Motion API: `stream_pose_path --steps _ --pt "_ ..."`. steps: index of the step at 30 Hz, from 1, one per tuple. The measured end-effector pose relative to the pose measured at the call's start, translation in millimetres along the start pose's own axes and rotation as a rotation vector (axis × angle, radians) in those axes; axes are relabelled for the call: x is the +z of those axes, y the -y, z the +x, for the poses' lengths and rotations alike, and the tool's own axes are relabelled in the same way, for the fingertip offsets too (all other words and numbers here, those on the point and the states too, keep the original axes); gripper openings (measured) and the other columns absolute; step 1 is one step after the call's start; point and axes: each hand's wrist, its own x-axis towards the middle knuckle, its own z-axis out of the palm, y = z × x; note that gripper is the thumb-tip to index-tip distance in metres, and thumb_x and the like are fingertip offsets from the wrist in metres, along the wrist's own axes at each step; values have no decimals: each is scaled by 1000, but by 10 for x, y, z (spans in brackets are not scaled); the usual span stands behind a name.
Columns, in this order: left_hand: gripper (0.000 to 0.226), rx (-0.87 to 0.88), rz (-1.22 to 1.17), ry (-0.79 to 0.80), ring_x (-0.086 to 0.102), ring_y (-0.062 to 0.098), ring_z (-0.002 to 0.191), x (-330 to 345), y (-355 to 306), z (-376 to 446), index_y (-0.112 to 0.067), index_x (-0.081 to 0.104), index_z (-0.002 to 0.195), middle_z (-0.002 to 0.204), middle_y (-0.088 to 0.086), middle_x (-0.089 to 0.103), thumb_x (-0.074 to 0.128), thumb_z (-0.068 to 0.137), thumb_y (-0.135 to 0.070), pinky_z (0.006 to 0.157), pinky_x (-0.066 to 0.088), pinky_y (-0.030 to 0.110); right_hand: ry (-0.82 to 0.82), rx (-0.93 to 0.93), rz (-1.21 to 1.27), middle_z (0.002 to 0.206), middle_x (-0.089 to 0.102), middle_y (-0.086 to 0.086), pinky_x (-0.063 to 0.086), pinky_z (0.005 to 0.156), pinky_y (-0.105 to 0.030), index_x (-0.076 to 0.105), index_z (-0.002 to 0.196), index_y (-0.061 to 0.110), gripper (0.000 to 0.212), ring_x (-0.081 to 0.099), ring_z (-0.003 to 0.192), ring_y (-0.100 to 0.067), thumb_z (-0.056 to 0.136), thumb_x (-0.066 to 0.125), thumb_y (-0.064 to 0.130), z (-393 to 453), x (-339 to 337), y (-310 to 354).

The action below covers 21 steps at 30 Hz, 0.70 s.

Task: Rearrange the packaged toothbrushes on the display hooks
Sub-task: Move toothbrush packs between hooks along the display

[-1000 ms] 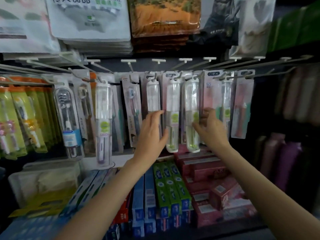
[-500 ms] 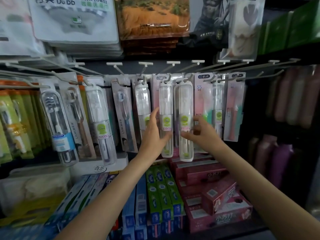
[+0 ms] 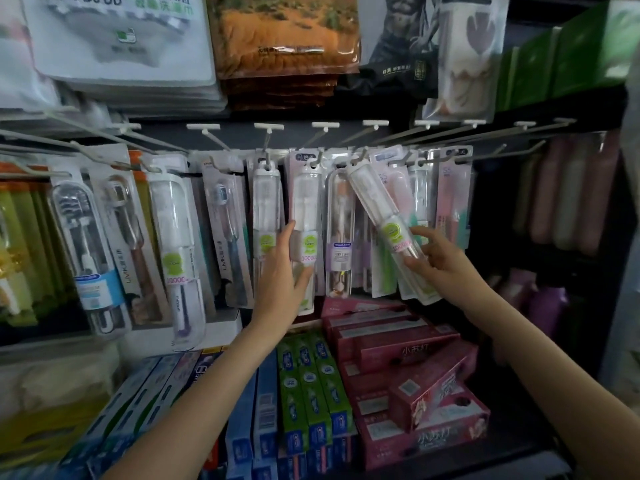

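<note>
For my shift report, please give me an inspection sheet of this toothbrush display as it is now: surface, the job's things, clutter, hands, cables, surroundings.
Surface: a dark back panel with a row of white display hooks.
Job's things: clear toothbrush tubes hang upright; one tilted tube leans with its foot to the right, its top near a hook.
Clutter: carded toothbrushes crowd behind and beside the tubes.
Hands: left hand holds an upright tube; right hand pinches the tilted tube low down.
Cables: nothing seen.
Surroundings: towel packs above; toothpaste boxes below.
</note>
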Motion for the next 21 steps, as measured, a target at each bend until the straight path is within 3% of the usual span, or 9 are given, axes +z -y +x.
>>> stream_pose_path --steps 6,9,12,15,17,21 --pt "66 59 45 8 39 19 125 -104 52 -31 -25 16 146 141 6 36 54 92 -16 98 30 24 0 -26 68 88 59 -3 43 62 -24 40 118 31 42 57 73 -15 88 59 9 -27 132 -53" --pt "63 94 68 0 39 19 124 -141 73 -53 -26 17 145 140 7 37 52 93 -17 97 29 22 -3 -21 104 90 60 -4 43 64 -23 41 119 31 42 59 75 -13 87 59 10 -26 159 -64" --pt "63 100 71 -6 40 18 124 -143 98 -54 -28 17 144 140 6 38 52 93 -18 100 34 29 -25 -34 58 97 60 -9 46 66 -25 39 125 27 44 61 84 -21 87 59 14 -54 237 -66" --pt "63 93 78 -5 44 16 114 -121 99 -49 -26 19 145 127 6 43 53 92 -18 90 36 26 -10 -51 -29 94 61 -4 52 58 -21 34 132 15 51 63 79 -14 88 58 18 -126 488 -29" --pt "64 97 88 -3 44 14 106 -115 105 -45 -26 19 145 119 6 44 54 92 -18 85 35 25 4 -56 -61 92 61 -4 54 60 -23 32 134 12 53 63 79 -18 89 57 23 -167 686 -13" --pt "64 113 114 -1 41 10 103 -158 145 -42 -29 18 144 119 8 44 53 92 -19 85 34 25 -23 -8 12 79 53 6 44 57 -9 31 136 9 52 54 68 -5 91 55 21 -152 863 -17"
